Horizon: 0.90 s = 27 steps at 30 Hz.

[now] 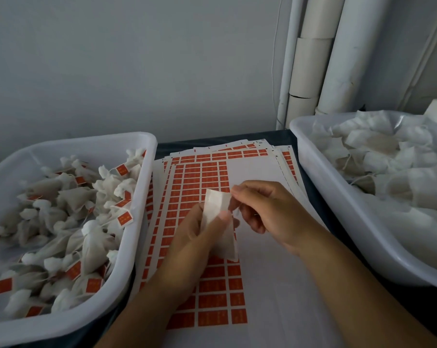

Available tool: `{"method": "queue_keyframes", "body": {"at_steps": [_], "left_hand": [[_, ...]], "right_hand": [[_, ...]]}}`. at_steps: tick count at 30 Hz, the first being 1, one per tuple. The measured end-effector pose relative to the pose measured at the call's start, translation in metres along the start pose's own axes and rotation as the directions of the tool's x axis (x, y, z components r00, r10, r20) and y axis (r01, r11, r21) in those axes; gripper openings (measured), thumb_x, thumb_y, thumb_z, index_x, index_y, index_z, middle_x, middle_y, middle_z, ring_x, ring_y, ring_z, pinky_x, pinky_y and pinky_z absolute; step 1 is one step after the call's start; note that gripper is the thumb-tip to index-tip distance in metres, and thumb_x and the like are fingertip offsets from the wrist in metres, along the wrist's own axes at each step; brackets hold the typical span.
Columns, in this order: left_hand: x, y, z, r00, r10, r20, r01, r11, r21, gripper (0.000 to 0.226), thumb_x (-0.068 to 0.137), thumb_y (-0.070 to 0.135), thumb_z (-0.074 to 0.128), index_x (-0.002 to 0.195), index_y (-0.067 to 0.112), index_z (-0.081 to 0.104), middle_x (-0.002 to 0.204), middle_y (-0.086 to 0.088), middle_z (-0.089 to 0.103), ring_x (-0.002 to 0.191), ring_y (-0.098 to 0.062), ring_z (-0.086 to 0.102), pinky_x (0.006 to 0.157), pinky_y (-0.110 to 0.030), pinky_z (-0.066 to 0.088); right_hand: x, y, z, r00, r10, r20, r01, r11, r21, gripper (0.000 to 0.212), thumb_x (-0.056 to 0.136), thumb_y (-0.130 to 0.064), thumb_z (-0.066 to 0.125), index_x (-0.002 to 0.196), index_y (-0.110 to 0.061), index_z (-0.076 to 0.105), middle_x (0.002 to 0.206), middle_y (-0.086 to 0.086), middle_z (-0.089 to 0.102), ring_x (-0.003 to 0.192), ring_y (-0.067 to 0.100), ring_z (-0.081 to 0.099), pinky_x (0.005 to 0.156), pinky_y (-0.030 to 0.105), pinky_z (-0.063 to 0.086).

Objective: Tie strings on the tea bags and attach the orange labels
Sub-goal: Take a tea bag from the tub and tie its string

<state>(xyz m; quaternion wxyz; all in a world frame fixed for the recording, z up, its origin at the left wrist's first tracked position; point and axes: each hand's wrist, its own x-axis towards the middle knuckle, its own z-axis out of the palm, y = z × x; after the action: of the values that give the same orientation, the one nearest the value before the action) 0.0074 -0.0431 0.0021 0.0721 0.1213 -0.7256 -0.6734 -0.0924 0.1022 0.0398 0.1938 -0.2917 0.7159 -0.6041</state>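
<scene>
The left hand (195, 237) grips a tea bag (218, 222) above the label sheets (207, 285), its thumb pressed across the front of the bag and its fingers curled behind. The right hand (265, 207) pinches at the bag's upper right edge with thumb and forefinger; whether it has a string between them is too fine to tell. The two hands meet at the bag, which is held clear of the sheets, roughly midway between the two bins.

This bag looks to be at the tying step: no orange label hangs from it, and no knot shows at its top.

The left bin (139, 222) holds a large heap of bags with bunched, tied tops and orange labels dangling from them, so a good share of the work seems done. The right bin (338, 202) is piled with plain white bags with no orange on them, which I take to be the stock still to be done, and it is a full pile. The top sheet has many orange labels left in its lower and left rows, while its upper right area is bare white, probably where labels were peeled off. More sheets are fanned beneath it on the dark tabletop (282, 139). By that reckoning the job is well under way but far from finished.
</scene>
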Motion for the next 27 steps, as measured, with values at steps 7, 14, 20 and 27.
{"method": "queue_keyframes", "body": {"at_steps": [7, 14, 20, 27], "left_hand": [[0.004, -0.005, 0.007, 0.983, 0.133, -0.129, -0.086, 0.943, 0.322, 0.035, 0.075, 0.058, 0.069, 0.1, 0.048, 0.047, 0.087, 0.044, 0.058, 0.083, 0.017, 0.062, 0.048, -0.003, 0.045], [0.006, -0.013, 0.006, 0.968, 0.194, -0.161, -0.081, 0.845, 0.528, 0.021, 0.085, 0.051, 0.07, 0.092, 0.047, 0.05, 0.081, 0.019, 0.063, 0.076, 0.013, 0.064, 0.045, -0.005, 0.044], [0.003, -0.011, 0.009, 0.955, 0.278, -0.107, -0.155, 0.77, 0.618, 0.028, 0.082, 0.065, 0.052, 0.105, 0.049, 0.051, 0.083, 0.028, 0.061, 0.081, 0.014, 0.063, 0.05, -0.004, 0.046], [0.0, -0.009, 0.007, 0.961, 0.265, -0.074, -0.158, 0.753, 0.639, 0.041, 0.074, 0.075, 0.047, 0.109, 0.054, 0.044, 0.098, 0.035, 0.053, 0.082, 0.003, 0.064, 0.057, -0.007, 0.047]], "right_hand": [[-0.002, 0.001, 0.01, 1.0, 0.015, -0.006, -0.015, 1.0, 0.027, 0.042, 0.106, -0.026, 0.051, 0.068, -0.02, 0.068, 0.054, -0.006, 0.054, 0.048, 0.003, 0.049, 0.049, 0.015, 0.042], [-0.002, -0.001, -0.007, 1.0, -0.006, -0.024, 0.013, 0.95, 0.311, 0.043, 0.105, -0.028, 0.053, 0.066, -0.02, 0.069, 0.057, -0.004, 0.053, 0.05, 0.006, 0.045, 0.05, 0.021, 0.037], [0.002, 0.003, -0.004, 0.998, -0.031, -0.059, 0.055, 0.884, 0.464, 0.036, 0.099, -0.037, 0.056, 0.07, -0.021, 0.07, 0.061, -0.003, 0.055, 0.053, 0.007, 0.047, 0.05, 0.019, 0.039], [0.0, 0.0, 0.007, 1.0, -0.006, 0.019, -0.003, 0.911, 0.412, 0.034, 0.105, -0.037, 0.05, 0.085, -0.022, 0.072, 0.099, 0.004, 0.073, 0.086, 0.017, 0.07, 0.076, 0.027, 0.056]]}}
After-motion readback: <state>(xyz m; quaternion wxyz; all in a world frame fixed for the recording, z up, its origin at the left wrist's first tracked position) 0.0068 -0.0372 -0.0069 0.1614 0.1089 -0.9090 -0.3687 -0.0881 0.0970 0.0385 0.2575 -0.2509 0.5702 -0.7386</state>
